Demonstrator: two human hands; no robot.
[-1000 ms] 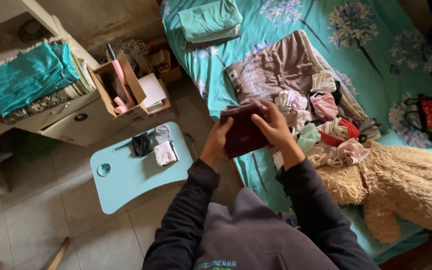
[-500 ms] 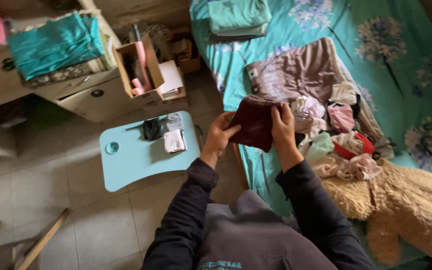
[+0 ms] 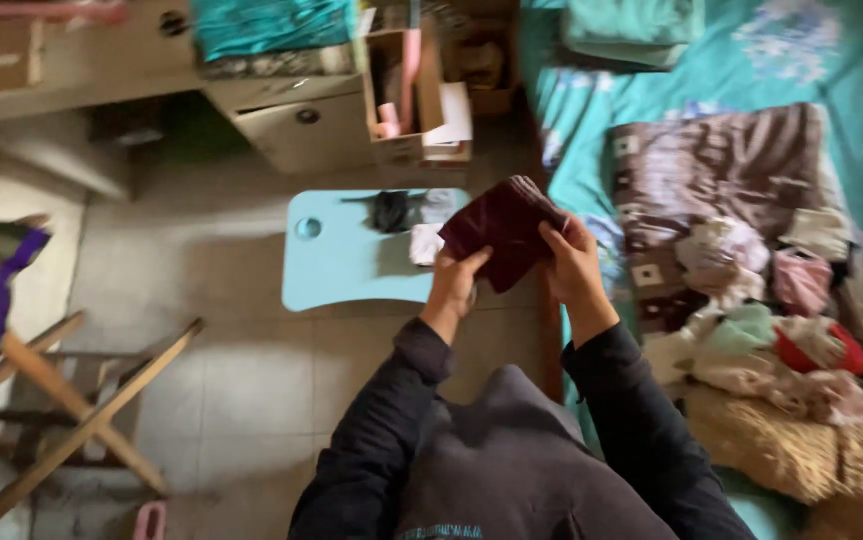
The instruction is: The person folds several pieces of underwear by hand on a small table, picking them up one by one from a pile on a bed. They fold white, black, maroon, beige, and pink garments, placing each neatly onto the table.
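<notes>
**While the heap waits, one more piece gets folded**

Though three small folded items [image 3: 414, 222] already sit on the pale blue table [image 3: 342, 270], much is left: both hands, left [image 3: 455, 283] and right [image 3: 574, 262], grip a dark maroon cloth [image 3: 502, 228] held above the table's edge, and a jumbled pile of clothes [image 3: 767, 320] lies unsorted on the bed [image 3: 592, 130].

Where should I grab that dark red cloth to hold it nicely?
Probably by its two lower edges, coming from underneath, one hand each side. The maroon folded cloth is a flat, limp bundle held up in the air, and the left hand and right hand already pinch it there, which seems to keep the fold closed.
</notes>
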